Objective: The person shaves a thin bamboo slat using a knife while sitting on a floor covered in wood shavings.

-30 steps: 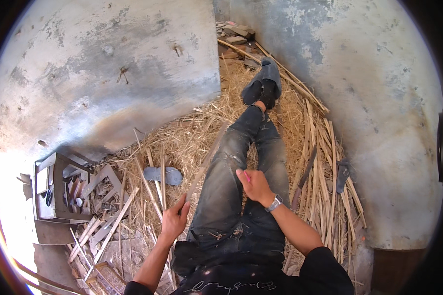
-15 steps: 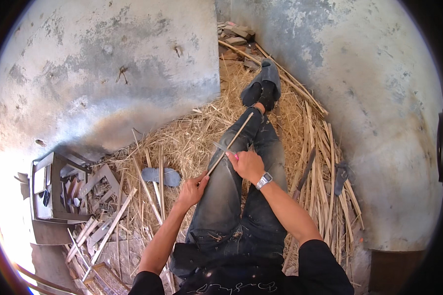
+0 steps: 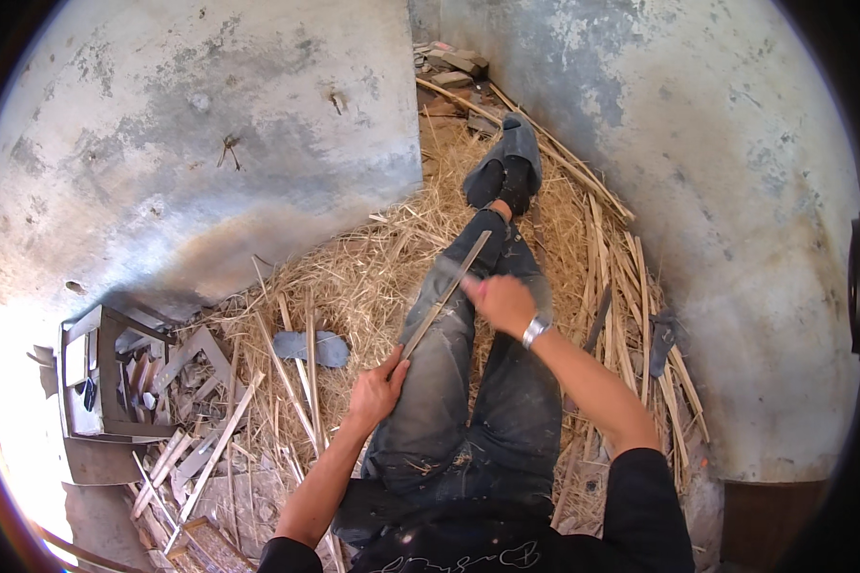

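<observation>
A thin wooden strip (image 3: 461, 271) lies slantwise over my outstretched legs in dark jeans (image 3: 416, 411). My left hand (image 3: 375, 392) is closed on its near end, thumb and fingers pinching it beside my left thigh. Farther up the strip, my right hand (image 3: 508, 307) is closed on a knife (image 3: 482, 286) with a pink handle. The knife's blade is smeared by motion near the strip, so I cannot tell whether it touches the wood. Part of the handle is hidden inside my right fist.
Straw-like shavings (image 3: 354, 258) cover the floor around my legs. Long wooden strips (image 3: 626, 325) lie along the right wall. At left are a grey slipper sole (image 3: 311, 349), more strips (image 3: 222, 435) and an overturned wooden stool (image 3: 105, 430). Bricks (image 3: 454, 65) are piled in the far corner.
My right hand with the knife has shifted right and slightly farther away, and the blade is now blurred. The strip has rolled a little, showing a broader face. My left hand keeps its grip.
</observation>
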Tool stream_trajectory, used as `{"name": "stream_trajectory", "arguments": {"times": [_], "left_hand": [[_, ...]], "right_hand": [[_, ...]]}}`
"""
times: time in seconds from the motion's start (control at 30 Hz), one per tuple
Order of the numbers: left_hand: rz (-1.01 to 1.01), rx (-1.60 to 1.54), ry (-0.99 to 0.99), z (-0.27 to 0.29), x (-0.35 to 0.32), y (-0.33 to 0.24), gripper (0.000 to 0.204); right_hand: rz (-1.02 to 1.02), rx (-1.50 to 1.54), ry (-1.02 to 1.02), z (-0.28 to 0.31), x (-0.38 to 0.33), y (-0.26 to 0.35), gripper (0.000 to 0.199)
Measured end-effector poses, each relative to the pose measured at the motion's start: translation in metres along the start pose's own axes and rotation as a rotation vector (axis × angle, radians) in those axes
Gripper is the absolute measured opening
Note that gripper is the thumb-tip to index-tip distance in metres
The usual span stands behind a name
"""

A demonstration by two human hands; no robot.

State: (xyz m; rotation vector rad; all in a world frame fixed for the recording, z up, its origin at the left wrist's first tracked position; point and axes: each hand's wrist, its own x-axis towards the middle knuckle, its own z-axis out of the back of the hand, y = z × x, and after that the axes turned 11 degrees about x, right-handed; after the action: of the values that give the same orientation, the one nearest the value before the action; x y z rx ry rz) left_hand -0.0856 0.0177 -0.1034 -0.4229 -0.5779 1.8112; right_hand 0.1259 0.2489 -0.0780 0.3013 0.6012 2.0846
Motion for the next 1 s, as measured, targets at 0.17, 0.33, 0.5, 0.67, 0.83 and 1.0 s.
{"name": "stream_trajectory", "arguments": {"times": [0.17,0.33,0.5,0.67,0.83,1.0], "left_hand": [[0.051,0.028,0.054,0.007,0.002,0.002,0.044],[0.01,0.042,0.033,0.008,0.005,-0.001,0.044],[-0.002,-0.031,0.077,0.013,-0.003,0.0,0.045],[0.086,-0.182,0.108,0.055,-0.047,-0.039,0.046],[0.108,-0.239,0.189,0.075,-0.087,-0.077,0.05],[0.031,-0.497,0.856,0.128,-0.084,-0.083,0.049]], "right_hand": [[0.028,0.052,-0.083,-0.005,0.005,-0.003,0.074],[-0.046,0.097,-0.108,0.006,0.026,-0.026,0.072],[-0.243,0.175,-0.354,0.05,0.042,-0.097,0.073],[-0.082,0.65,-0.234,0.073,-0.015,-0.011,0.061],[0.054,1.316,-0.219,0.064,-0.057,0.04,0.031],[-0.121,1.839,-0.193,0.058,-0.09,0.084,0.022]]}}
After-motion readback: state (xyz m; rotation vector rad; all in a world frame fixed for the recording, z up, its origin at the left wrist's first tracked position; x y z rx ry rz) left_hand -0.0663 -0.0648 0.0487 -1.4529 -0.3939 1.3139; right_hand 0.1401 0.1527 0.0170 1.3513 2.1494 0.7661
